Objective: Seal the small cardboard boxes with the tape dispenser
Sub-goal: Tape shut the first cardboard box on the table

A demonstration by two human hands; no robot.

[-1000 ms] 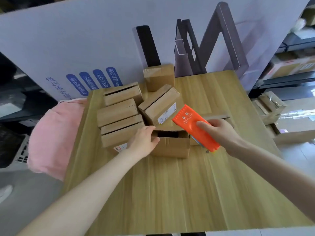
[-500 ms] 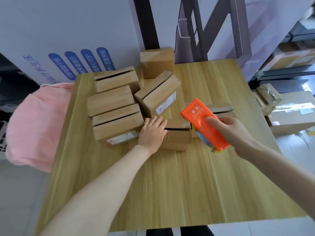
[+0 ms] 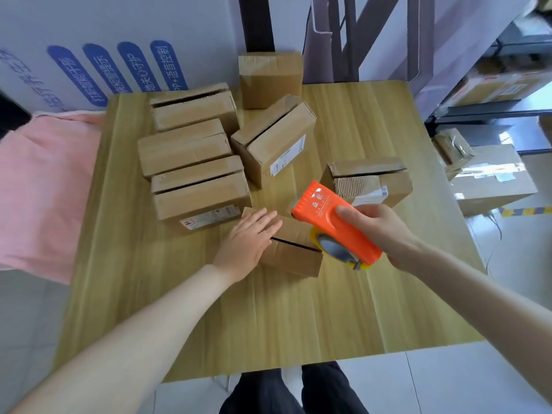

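The left hand [image 3: 248, 237] is pressing flat, fingers straight, on the nearest box [image 3: 294, 253] in the middle of the tabletop [image 3: 268, 318], while the right hand [image 3: 376, 231] is gripping the orange tape dispenser [image 3: 334, 225] over the box's open seam, so taping looks to be just starting and is calling for the dispenser to be lowered onto that seam.

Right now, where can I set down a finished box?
The near half of the table, from the box under the left hand to the near edge, is bare, though both forearms cross it. So is the far right corner behind the torn box. The far left is crowded with boxes.
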